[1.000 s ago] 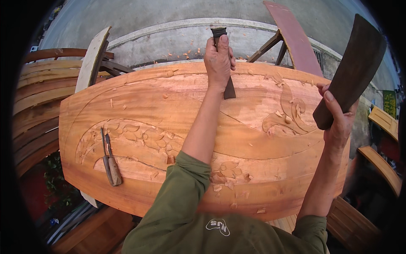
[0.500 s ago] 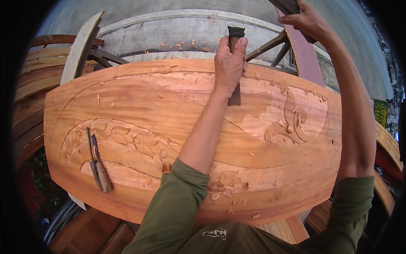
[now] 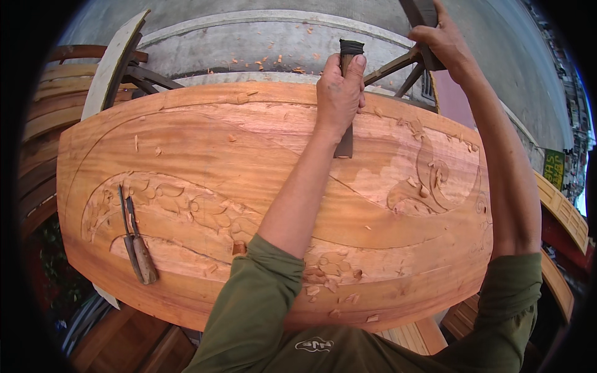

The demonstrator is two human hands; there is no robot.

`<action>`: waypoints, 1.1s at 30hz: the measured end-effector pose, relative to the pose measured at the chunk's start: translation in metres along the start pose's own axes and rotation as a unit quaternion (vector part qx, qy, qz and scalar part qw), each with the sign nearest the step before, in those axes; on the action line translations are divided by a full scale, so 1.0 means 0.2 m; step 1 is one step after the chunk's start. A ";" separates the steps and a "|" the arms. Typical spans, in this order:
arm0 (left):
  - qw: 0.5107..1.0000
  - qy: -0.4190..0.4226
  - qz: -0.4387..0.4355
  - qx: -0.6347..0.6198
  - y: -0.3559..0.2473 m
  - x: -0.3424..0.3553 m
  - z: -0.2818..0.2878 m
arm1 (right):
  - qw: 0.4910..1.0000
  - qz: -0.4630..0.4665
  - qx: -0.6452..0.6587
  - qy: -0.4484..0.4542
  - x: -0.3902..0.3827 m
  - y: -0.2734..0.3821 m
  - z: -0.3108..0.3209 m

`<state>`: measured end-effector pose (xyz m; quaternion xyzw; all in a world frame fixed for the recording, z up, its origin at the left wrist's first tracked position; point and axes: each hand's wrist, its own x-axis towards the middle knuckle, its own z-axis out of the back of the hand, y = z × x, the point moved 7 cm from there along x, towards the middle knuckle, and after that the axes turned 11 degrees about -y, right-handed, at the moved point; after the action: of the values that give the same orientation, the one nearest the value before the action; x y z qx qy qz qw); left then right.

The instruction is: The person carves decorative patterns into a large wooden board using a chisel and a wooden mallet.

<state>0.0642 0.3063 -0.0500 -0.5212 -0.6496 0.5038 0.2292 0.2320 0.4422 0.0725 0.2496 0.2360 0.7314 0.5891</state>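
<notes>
A wide flat chisel [image 3: 344, 144] stands nearly upright, its edge at the far half of a reddish carved wooden panel [image 3: 261, 168]. My left hand [image 3: 339, 96] is wrapped around its handle, which has a black-bound top. Beyond the panel's far right side, my right hand [image 3: 446, 46] is raised and closed around a dark wooden mallet [image 3: 425, 17]; the upper frame edge cuts part of it off. Carved leaves [image 3: 199, 205] fill the panel's left part, and a scroll relief [image 3: 429, 180] lies right of the chisel.
Two slim carving chisels [image 3: 138, 245] lie on the panel at left. Loose wood shavings [image 3: 329, 286] are scattered over it. Behind stand a pale board [image 3: 115, 68] and dark wooden supports [image 3: 392, 71]. Slatted wood [image 3: 46, 112] is stacked at far left.
My right hand has come down and slightly left with the mallet, toward the chisel. The left hand keeps its grip on the chisel; the view has shifted slightly.
</notes>
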 end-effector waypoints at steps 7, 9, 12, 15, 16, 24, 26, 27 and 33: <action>1.000 0.003 0.008 0.001 0.01 -0.02 0.00 | 0.997 0.014 -0.042 0.067 0.11 -0.09 0.00; 1.000 0.004 0.008 0.000 0.02 -0.01 -0.02 | 0.996 -0.083 -0.017 -0.011 0.11 -0.13 0.06; 1.000 -0.011 0.016 0.022 0.02 -0.01 0.03 | 0.950 0.105 -0.155 0.250 -0.13 0.02 -0.16; 0.999 -0.019 -0.001 0.038 0.00 0.01 0.03 | 0.959 0.105 -0.123 0.234 0.01 -0.05 -0.09; 0.999 -0.017 -0.001 0.034 0.01 0.01 0.02 | 0.973 0.110 -0.081 0.185 0.04 -0.05 -0.05; 0.998 -0.019 0.024 0.055 0.04 -0.01 0.06 | 0.934 0.128 -0.217 0.252 -0.06 -0.04 -0.15; 0.998 -0.005 0.050 0.035 0.10 -0.06 -0.01 | 0.953 0.135 -0.120 0.244 0.08 -0.12 0.00; 0.998 -0.010 0.042 0.035 0.07 -0.01 0.00 | 0.953 0.148 -0.116 0.238 0.12 -0.06 -0.01; 0.999 -0.014 0.032 0.038 0.06 -0.01 0.06 | 0.984 0.051 -0.111 0.129 -0.04 -0.05 -0.08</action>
<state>0.0603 0.3000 -0.0640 -0.5257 -0.6163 0.5422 0.2232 0.2297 0.4355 0.0530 0.0979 0.2145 0.8079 0.5400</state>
